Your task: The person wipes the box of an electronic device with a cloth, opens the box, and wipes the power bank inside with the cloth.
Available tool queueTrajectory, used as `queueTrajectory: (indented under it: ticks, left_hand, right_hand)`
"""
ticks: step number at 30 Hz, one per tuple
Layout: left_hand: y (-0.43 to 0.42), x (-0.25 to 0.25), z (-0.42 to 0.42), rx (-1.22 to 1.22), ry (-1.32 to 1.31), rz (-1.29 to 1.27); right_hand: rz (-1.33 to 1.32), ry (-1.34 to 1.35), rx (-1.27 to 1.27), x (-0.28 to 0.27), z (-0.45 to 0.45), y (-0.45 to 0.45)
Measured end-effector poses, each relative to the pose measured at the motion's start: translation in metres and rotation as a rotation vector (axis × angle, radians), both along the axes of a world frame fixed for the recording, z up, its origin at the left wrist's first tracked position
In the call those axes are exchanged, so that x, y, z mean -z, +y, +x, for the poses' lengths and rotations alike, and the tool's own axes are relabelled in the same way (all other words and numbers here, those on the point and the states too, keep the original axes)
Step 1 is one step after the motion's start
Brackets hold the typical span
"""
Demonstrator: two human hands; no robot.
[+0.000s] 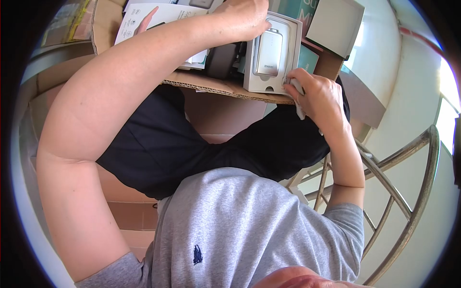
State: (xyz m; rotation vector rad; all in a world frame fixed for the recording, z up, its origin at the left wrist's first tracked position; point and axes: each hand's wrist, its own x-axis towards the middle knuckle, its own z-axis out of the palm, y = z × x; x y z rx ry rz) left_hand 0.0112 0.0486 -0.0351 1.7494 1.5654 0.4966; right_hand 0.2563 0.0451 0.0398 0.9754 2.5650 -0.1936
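Note:
A small open white box (248,72) rests at the near edge of a cardboard carton, with a silver device (270,50), possibly a power bank, in its white insert. My left hand (245,20) is closed at the box's upper left corner; its thumb reaches toward the device's top and its other fingers are partly hidden. At the lower right corner, my right hand (319,96) is closed around a pale flat piece (300,108), its fingertips against the box's side. Most of that piece is covered by my fingers.
The cardboard carton (211,86) stands in front of my knees, holding a printed white box (137,24), a dark object (223,61) and teal packaging (307,60). A pale box lid or tray (334,29) leans at its right. A metal tube frame (422,177) stands on my right.

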Motion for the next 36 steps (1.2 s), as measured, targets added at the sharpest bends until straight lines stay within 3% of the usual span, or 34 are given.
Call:
queueTrajectory:
  ticks: [2,6,22,26,36]
  left_hand:
    - [0.001,0.011,-0.001,0.008,-0.008,0.011]
    - [0.002,0.049,0.005,-0.048,0.008,0.347]
    - [0.001,0.045,0.003,-0.024,0.006,0.314]
    - [0.002,0.038,0.002,0.01,-0.01,0.192]
    - [0.003,0.038,0.002,-0.003,-0.017,0.199]
  right_hand:
    - [-0.036,-0.032,0.031,-0.002,-0.002,0.004]
    - [-0.099,0.121,0.073,-0.007,-0.003,0.011]
    - [-0.028,0.023,0.148,0.002,-0.016,0.018]
    - [0.034,0.068,0.166,0.004,-0.014,0.013]
    - [0.127,0.292,0.093,0.012,-0.002,-0.01]
